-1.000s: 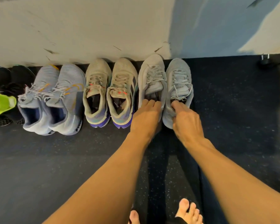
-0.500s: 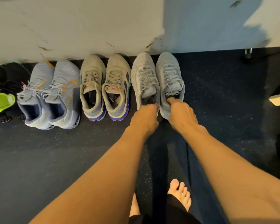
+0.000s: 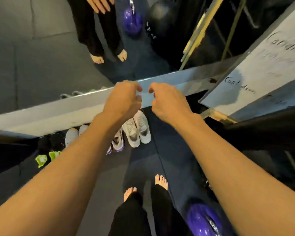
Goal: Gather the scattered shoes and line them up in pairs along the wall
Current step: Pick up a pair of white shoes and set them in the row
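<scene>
Along the foot of the low white wall [image 3: 41,116] the shoes stand in a row, toes to the wall. The white pair [image 3: 137,132] is at the right end. A beige pair with purple soles [image 3: 118,144] comes beside it, partly hidden by my left forearm. Further left are a light blue pair [image 3: 73,135] and a black pair with neon green insoles [image 3: 47,153]. My left hand [image 3: 124,99] and my right hand [image 3: 169,102] hang in the air high above the white pair, fingers loosely curled, holding nothing.
A mirror [image 3: 32,57] above the wall reflects a person's legs and bare feet. A purple ball [image 3: 201,220] lies on the dark floor at the lower right, near my bare feet [image 3: 161,180]. A white board with handwriting [image 3: 262,74] leans at the right.
Both hands have let go of the white pair and risen well above it. The view has pulled back and up, so the shoes look small and the mirror shows.
</scene>
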A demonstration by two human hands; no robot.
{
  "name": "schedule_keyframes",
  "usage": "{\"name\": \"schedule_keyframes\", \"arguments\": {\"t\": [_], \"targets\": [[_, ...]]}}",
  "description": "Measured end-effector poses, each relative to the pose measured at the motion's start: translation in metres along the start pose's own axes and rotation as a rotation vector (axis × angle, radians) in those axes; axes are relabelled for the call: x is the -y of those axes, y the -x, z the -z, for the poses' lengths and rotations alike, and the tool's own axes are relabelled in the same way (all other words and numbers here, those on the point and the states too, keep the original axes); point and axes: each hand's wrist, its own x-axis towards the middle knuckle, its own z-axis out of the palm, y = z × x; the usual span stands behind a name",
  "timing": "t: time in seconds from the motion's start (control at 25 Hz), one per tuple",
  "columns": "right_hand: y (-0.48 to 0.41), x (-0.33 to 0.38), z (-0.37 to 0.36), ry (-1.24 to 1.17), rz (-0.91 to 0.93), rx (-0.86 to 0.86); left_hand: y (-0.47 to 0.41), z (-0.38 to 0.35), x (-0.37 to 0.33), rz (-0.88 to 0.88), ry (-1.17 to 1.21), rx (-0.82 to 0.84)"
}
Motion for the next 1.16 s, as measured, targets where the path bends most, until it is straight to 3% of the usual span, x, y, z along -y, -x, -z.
{"name": "schedule_keyframes", "arguments": {"t": [0.16, 0.28, 0.6, 0.92, 1.16], "targets": [[0.057, 0.034, 0.136, 0.067, -0.091, -0.207, 0.014, 0.123, -0.094, -0.275, -0.01, -0.132], [0.121, 0.047, 0.216, 0.066, -0.26, -0.362, 0.041, 0.177, -0.168, -0.531, 0.024, -0.153], [0.353, 0.067, 0.345, 0.189, -0.617, -0.795, 0.175, 0.212, -0.372, -1.117, 0.142, 0.004], [0.655, 0.101, 0.336, 0.297, -1.045, -1.0, 0.45, 0.173, -0.488, -1.507, 0.296, 0.185], [0.9, 0.155, 0.271, 0.36, -1.407, -1.055, 0.708, 0.118, -0.516, -1.708, 0.361, 0.513]]}}
